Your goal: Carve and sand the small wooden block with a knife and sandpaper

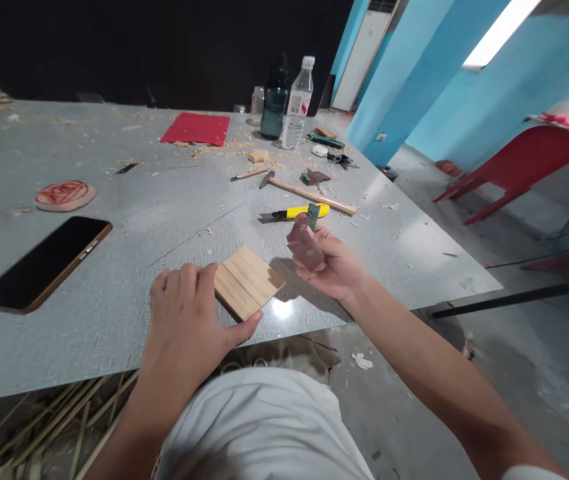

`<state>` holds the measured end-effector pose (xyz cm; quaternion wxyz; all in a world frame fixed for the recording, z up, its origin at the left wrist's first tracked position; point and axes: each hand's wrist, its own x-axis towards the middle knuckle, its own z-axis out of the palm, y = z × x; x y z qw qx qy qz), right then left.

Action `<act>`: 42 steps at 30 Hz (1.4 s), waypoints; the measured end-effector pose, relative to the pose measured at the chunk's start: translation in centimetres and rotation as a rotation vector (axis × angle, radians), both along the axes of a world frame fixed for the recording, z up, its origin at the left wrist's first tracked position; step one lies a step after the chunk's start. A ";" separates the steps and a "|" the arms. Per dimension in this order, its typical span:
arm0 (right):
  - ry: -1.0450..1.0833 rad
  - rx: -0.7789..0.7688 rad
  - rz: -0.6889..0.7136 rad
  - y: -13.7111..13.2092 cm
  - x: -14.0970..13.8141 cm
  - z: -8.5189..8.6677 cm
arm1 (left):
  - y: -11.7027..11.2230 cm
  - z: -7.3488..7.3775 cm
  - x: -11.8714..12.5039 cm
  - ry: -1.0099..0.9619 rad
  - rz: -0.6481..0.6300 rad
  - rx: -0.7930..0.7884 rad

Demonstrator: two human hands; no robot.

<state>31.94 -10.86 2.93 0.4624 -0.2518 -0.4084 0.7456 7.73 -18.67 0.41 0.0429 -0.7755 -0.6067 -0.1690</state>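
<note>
My left hand (191, 317) grips a square wooden block (249, 281) by its left edge and near corner, close to the table's front edge. Pale grain runs across the block's top face. To the right of it, my right hand (331, 267) is closed on a folded piece of sandpaper (305, 245), brownish with a green patch, held a little above the table. Just beyond that hand lies a yellow utility knife (297, 212) with its dark blade toward the left. A small hammer (309, 191) with a wooden handle rests behind the knife.
A phone (47, 263) and a round red-marked wooden disc (66, 195) lie at left. Farther back are a carving tool (249, 174), red paper (196, 129), a dark pump bottle (274, 103) and a water bottle (298, 103). Wood shavings litter the table (114, 327). A red chair (524, 167) stands right.
</note>
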 end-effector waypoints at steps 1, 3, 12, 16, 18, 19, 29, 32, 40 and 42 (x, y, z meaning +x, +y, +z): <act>-0.006 -0.002 -0.004 0.0 -0.1 0.0 | 0.0 0.0 0.0 -0.001 -0.001 -0.002; -0.037 0.003 -0.020 0.0 -0.3 -0.1 | -0.1 0.1 0.0 -0.004 -0.004 0.005; -0.844 0.798 -0.202 0.2 -2.9 0.1 | 0.2 -0.1 -0.1 -0.007 -0.011 -0.006; -1.390 1.049 -0.132 1.3 -5.0 0.8 | 0.2 0.1 0.1 -0.028 -0.004 -0.021; -1.547 1.078 -0.075 1.9 -6.1 0.8 | 0.1 0.2 0.2 -0.037 0.010 -0.020; -1.599 1.095 -0.053 2.2 -6.5 0.7 | 0.1 0.3 0.3 -0.042 0.017 -0.021; -1.684 1.206 0.045 1.6 -6.5 0.7 | 0.0 0.6 0.4 -0.073 0.050 -0.050; -1.644 1.192 0.111 0.0 -5.2 1.0 | 0.0 0.5 0.4 -0.074 0.048 -0.045; -1.240 0.980 0.088 -1.7 -1.0 2.2 | 0.1 0.6 0.3 -0.037 0.002 -0.026; -1.227 1.007 -0.085 -0.4 -1.9 2.4 | 0.0 0.7 0.4 -0.026 -0.005 -0.018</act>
